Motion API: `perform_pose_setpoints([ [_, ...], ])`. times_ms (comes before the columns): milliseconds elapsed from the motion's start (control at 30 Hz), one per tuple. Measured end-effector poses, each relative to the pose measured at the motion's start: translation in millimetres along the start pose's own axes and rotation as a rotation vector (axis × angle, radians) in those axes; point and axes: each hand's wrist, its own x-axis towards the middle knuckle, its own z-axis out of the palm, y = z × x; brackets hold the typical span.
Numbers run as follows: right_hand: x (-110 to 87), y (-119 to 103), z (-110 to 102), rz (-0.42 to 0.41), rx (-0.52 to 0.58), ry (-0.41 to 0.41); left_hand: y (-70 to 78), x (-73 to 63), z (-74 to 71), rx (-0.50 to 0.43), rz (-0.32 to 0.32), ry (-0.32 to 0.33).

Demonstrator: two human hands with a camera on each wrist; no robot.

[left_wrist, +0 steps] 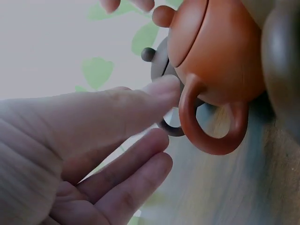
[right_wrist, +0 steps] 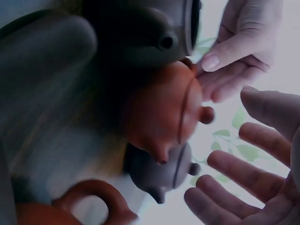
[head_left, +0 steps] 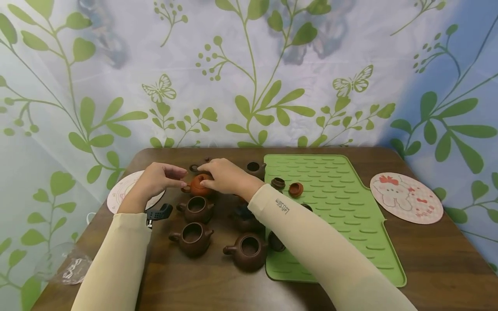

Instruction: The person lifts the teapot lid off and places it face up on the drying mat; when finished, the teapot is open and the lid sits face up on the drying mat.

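Note:
An orange-red teapot (head_left: pixel 200 185) stands with its lid on, between my two hands at the back of the left row. My left hand (head_left: pixel 157 179) is on its handle side, the thumb tip overlapping the handle's top in the left wrist view, fingers extended and loose. Over the spout side my right hand (head_left: pixel 229 175) hovers, and its fingers (right_wrist: pixel 243 171) are spread with nothing in them. Behind sits a dark lidded teapot (right_wrist: pixel 157 171). Nearer me in the same row stands a brown lidless teapot (head_left: pixel 196 218).
More lidless brown teapots (head_left: pixel 249 262) stand toward the front, and a dark one (head_left: pixel 255 174) at the back. A green mat (head_left: pixel 342 224) holds several loose lids (head_left: pixel 296 189). Round placemats (head_left: pixel 408 201) lie at both sides. Clear plastic (head_left: pixel 74 270) lies at the left edge.

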Motion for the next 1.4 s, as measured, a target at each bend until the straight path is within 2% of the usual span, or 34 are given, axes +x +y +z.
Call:
perform_pose_setpoints([
  [300,20.0,-8.8,16.2,0.007,-0.047,0.000,-6.1,2.7,4.9,0.020,0.016,-0.025],
  [500,27.0,-14.3,21.0,-0.017,-0.058,0.002,-12.6,2.2,10.1,0.009,0.037,0.005],
  [667,28.9,-14.2,22.7,0.012,-0.048,0.005,-15.4,0.8,14.8,-0.016,0.038,0.020],
  [1000,30.0,-9.1,24.5,0.098,0.002,0.051,-16.7,-2.1,18.9,-0.001,0.044,0.055],
  [1400,31.3,-9.7,24.0,0.107,-0.012,0.087,-20.9,-2.8,19.7,-0.018,0.046,0.065],
])
